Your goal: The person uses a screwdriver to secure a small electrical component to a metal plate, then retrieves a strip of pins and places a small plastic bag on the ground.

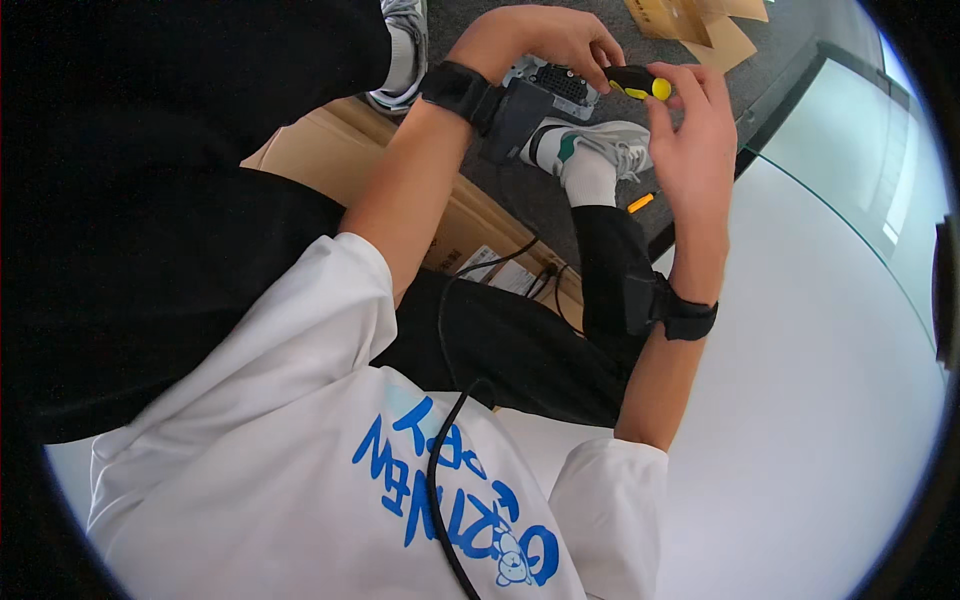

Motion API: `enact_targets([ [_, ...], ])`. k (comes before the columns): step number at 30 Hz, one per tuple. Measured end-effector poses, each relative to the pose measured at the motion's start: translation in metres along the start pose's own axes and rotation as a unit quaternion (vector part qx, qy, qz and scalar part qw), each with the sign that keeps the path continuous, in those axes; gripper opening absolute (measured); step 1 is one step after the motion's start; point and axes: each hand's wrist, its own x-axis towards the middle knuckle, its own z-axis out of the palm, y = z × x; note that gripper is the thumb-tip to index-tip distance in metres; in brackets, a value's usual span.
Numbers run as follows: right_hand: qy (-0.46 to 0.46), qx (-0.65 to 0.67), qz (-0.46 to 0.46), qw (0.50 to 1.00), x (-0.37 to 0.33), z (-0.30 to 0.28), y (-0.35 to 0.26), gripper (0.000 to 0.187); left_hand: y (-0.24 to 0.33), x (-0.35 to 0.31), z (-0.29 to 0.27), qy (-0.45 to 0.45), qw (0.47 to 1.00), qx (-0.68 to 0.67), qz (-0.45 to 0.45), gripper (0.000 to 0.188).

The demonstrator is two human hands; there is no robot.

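A grey metal box with a black perforated panel (562, 83) sits just beside the left hand (568, 38). The right hand (697, 120), partly closed, pinches a black-and-yellow rounded handle (632, 77) between both hands; the half-curled left meets its dark end, grip indeterminate.

Dark grey carpeted floor (543, 208), upper part of frame. On it: slim orange-yellow rod-like piece (641, 202), right of upper centre; folded brown cardboard sheets (725, 46), upper right; white-and-grey sneaker with green patch (626, 141), top centre; large brown cardboard box (465, 226), left of centre.
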Motion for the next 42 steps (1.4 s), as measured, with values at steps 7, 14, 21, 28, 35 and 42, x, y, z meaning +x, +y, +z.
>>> enact_targets([
  [7,-0.112,-0.115,0.159,0.974,0.010,0.001,-0.005,0.024,-0.002,0.014,0.025,0.056,0.987,0.151,0.007,0.037],
  [14,0.015,0.070,-0.055,0.996,0.000,0.008,0.012,0.026,-0.004,0.011,0.022,0.084,0.983,0.161,-0.017,0.038],
  [21,-0.041,-0.016,0.131,0.990,0.004,0.006,-0.003,0.032,-0.007,0.017,0.021,0.108,0.984,0.132,0.061,0.052],
  [28,0.065,-0.009,-0.097,0.993,-0.005,0.007,0.012,0.031,-0.020,0.021,0.019,0.141,0.981,0.093,0.100,0.048],
  [35,-0.032,0.037,0.125,0.991,0.001,0.000,-0.005,0.033,-0.002,0.015,0.022,0.073,0.987,0.115,0.085,0.048],
  [42,0.017,-0.008,-0.014,1.000,-0.003,0.004,0.007,0.032,0.001,0.010,0.020,0.122,0.982,0.120,0.077,0.049],
])
